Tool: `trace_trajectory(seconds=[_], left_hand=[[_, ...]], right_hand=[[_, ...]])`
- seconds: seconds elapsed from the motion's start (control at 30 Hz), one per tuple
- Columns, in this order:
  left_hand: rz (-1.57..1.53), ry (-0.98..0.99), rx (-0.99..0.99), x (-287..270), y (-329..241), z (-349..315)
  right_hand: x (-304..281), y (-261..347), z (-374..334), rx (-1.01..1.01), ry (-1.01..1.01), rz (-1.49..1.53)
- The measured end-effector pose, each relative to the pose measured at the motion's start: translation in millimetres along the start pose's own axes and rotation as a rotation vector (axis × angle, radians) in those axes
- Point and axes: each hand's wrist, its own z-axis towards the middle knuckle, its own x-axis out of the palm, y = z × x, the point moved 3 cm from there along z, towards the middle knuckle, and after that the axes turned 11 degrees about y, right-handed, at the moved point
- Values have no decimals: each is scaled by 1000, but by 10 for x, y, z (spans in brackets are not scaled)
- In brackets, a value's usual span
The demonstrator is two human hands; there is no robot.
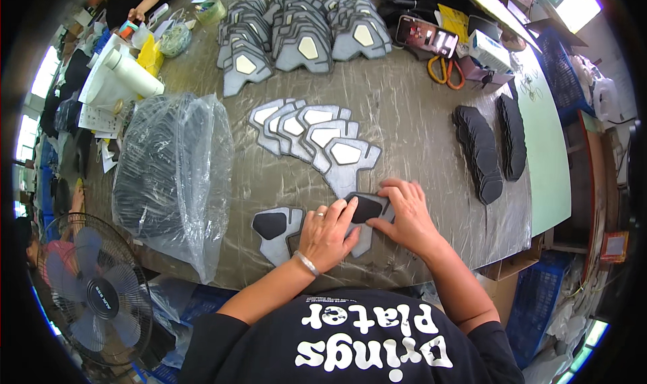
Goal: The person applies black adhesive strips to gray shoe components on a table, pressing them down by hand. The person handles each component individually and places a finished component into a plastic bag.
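Note:
At the near middle of the table, a grey cut-out piece lies under both hands with a black rounded pad on its face. My left hand rests on its left side, fingertips at the pad's edge and thumb below. My right hand grips the right side between thumb and fingers. Just left lies a like grey piece, a black pad on it. Ahead, several grey pieces with white centres overlap in a fan. At the right lie two overlapping rows of black pads.
Tall stacks of grey pieces stand at the far side. A clear plastic bag of dark pieces lies left, near a white bottle and a fan. Scissors and a phone lie far right. Another person's hand shows far left.

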Motion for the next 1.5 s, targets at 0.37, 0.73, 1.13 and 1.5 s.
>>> trace_trajectory(seconds=[0.37,0.73,1.13,1.5], left_hand=[[-714,-279,-594,-795,708,-729],[-18,-353,-359,-482,1515,638],[114,16,-368,132,700,753],[20,31,-2,54,153,745]], right_hand=[[148,227,559,-206,-90,342],[502,451,1428,-202,-9,-192],[456,13,76,-129,88,-184],[-476,-1043,-616,317,-667,100]])
